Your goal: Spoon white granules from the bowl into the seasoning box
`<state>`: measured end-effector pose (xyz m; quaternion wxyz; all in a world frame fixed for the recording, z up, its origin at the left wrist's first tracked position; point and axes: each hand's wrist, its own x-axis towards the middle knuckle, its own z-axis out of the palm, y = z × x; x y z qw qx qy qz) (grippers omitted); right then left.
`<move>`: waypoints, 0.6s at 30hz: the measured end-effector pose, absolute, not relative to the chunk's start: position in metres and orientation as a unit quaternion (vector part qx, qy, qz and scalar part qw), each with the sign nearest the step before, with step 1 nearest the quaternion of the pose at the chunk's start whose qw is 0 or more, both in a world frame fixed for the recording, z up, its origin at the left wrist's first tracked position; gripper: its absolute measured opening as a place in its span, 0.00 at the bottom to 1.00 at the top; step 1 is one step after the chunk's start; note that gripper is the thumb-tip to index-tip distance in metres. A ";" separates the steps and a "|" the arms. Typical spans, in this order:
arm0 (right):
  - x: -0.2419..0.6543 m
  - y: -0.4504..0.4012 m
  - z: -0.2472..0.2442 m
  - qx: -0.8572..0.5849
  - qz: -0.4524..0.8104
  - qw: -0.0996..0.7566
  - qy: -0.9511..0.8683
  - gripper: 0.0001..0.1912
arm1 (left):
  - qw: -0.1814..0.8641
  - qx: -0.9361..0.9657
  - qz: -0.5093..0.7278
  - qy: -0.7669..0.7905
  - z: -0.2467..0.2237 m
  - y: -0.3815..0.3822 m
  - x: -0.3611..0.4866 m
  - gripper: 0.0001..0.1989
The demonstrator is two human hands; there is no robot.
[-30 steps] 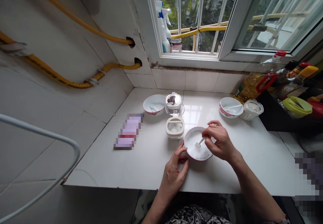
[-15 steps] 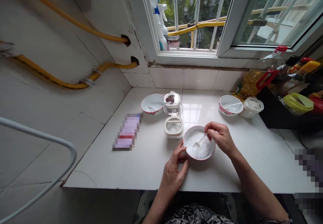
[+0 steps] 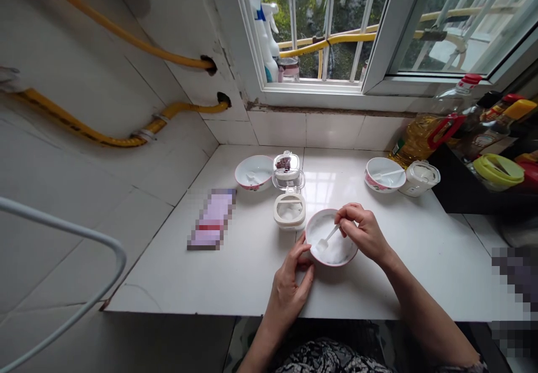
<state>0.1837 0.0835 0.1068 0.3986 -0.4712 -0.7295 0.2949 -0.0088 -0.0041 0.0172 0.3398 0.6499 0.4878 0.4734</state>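
Note:
My right hand (image 3: 362, 231) pinches the handle of a small white plastic spoon (image 3: 323, 243). The spoon's head rests on white granules (image 3: 336, 252) in a pink-rimmed bowl (image 3: 335, 264). At the bowl's left side, my left hand (image 3: 293, 280) grips it, fingertips on the rim and thumb near its front. Just behind the left hand stands a clear seasoning jar (image 3: 289, 211) with a cream-coloured rim; its lid is flipped up and white stuff shows inside. Touching it from behind is a second jar (image 3: 286, 164) with dark red contents.
Left of the jars is a floral bowl (image 3: 254, 172) with a white spoon. Another floral bowl (image 3: 384, 175) with a spoon stands at the right, beside a lidded white jar (image 3: 419, 178). An oil bottle (image 3: 420, 132) and a black rack (image 3: 451, 185) are behind. A blurred flat item (image 3: 214, 219) lies left.
My right hand has shifted slightly left, carrying the spoon's head toward the bowl's left side. My left hand and the bowl stay in place.

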 end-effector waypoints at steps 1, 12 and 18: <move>0.185 0.084 0.108 -0.482 0.307 0.401 -0.716 0.10 | 0.342 0.649 0.474 0.487 0.017 -0.004 -0.009 0.20; 0.186 0.097 0.108 -0.496 0.488 0.477 -0.536 0.06 | 0.353 0.644 0.479 0.482 0.020 -0.004 -0.007 0.19; 0.166 0.092 0.113 -0.463 0.432 0.510 -0.582 0.07 | 0.355 0.641 0.473 0.489 0.018 -0.004 -0.008 0.18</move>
